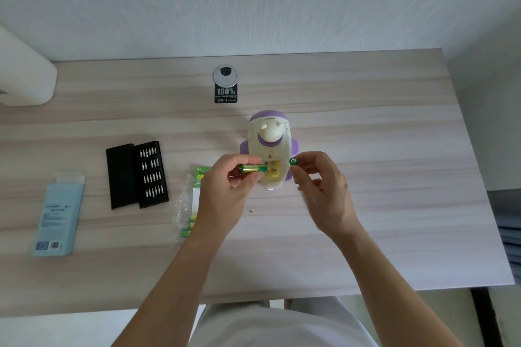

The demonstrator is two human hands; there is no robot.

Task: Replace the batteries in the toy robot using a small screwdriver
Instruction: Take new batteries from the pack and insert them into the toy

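Now left hand (225, 186) pinches battery (253, 168); right hand (324, 186) pinches second battery (293, 161).

Light wood-grain table (366, 127) is filling most of the view, running up against a white textured wall (253, 3) on the far side. Round grey cable grommet (224, 75) is sitting in the tabletop at far centre, with a black "100%" sticker (225, 94) lying on its near side and touching it. Pale blue carton (57, 217) is lying flat at the near left with the flap at its far end open; its print is too blurry to read. White rounded object (25, 73) is poking in at far left, partly cut off. Dark furniture (507, 220) is showing past the table's right edge; cannot tell what it is.
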